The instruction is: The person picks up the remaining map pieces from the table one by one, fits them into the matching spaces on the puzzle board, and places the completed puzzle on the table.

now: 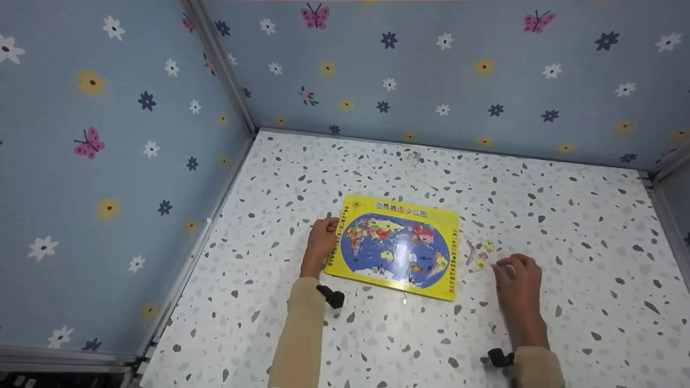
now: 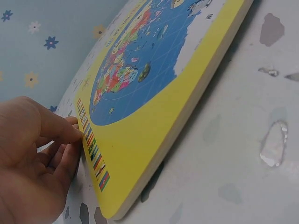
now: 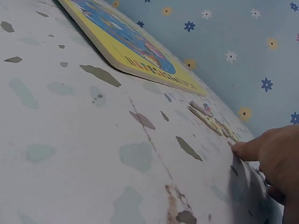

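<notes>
A yellow-bordered world map puzzle board (image 1: 442,218) lies flat on the table, its blue oval map filled with colourful countries. My left hand (image 1: 322,237) holds the board's left edge; in the left wrist view its fingertips meet the border beside a row of small flags (image 2: 96,158). To the right of the board lie several loose puzzle pieces (image 1: 487,246), yellow and pinkish. Beside them is my right hand (image 1: 520,277), thumb and index finger bent toward the tabletop. In the right wrist view a fingertip (image 3: 239,148) comes down right by the near end of the pieces (image 3: 208,122).
The white table (image 1: 280,188) has a grey speckled pattern. Blue flowered panels (image 1: 409,70) stand along its back and left sides. A small pale scrap (image 1: 491,326) lies near my right wrist. Both wrists wear a black camera mount (image 1: 331,296).
</notes>
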`<action>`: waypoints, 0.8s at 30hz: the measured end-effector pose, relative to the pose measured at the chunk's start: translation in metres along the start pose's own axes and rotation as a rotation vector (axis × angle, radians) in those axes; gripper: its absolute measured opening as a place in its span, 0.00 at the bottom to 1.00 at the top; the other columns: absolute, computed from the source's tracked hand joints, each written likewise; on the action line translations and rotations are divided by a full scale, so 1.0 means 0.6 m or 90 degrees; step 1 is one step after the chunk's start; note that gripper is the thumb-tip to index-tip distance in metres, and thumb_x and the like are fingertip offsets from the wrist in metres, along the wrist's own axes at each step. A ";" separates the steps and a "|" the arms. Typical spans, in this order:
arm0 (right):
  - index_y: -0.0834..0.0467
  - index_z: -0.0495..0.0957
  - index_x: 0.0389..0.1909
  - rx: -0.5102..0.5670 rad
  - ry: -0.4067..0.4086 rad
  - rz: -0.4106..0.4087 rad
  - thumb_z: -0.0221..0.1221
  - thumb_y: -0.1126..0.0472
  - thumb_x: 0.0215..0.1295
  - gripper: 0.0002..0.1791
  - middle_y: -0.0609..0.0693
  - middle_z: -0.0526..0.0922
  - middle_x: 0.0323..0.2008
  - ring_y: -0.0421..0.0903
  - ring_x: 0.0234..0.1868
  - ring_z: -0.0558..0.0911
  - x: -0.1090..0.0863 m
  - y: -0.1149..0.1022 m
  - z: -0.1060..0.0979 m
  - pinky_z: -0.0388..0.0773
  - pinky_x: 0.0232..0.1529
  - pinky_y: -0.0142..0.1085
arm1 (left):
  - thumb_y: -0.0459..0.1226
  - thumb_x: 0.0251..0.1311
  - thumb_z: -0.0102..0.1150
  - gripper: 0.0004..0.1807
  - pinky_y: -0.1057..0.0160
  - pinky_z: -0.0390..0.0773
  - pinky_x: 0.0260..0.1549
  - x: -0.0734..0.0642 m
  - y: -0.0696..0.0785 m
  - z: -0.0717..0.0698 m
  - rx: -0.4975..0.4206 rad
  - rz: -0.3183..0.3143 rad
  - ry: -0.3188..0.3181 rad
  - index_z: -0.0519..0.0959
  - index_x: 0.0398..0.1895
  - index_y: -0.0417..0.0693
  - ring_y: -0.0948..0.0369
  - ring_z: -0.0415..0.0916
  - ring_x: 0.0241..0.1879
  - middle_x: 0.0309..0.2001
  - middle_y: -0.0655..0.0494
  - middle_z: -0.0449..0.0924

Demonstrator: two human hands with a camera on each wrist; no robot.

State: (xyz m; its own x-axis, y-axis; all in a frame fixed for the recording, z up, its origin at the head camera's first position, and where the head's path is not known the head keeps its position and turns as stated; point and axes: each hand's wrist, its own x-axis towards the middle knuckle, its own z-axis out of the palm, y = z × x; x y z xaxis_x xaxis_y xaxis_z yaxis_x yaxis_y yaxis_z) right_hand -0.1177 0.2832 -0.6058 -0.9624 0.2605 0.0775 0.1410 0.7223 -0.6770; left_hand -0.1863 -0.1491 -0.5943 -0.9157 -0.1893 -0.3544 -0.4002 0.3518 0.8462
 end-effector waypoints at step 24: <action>0.62 0.78 0.41 0.009 -0.028 -0.003 0.59 0.59 0.65 0.10 0.62 0.67 0.60 0.62 0.64 0.61 0.001 0.005 -0.004 0.56 0.64 0.56 | 0.29 0.66 0.40 0.22 0.56 0.68 0.58 0.001 0.003 0.003 0.013 0.010 0.012 0.73 0.60 0.48 0.58 0.68 0.52 0.52 0.53 0.70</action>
State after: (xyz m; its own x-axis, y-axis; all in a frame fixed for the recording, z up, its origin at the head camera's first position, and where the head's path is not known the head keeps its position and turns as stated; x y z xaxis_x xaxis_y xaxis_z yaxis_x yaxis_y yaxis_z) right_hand -0.1174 0.2871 -0.6058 -0.9724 0.2281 0.0482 0.1334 0.7139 -0.6874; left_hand -0.1878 -0.1471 -0.5937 -0.9210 -0.2006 -0.3341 -0.3871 0.3734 0.8430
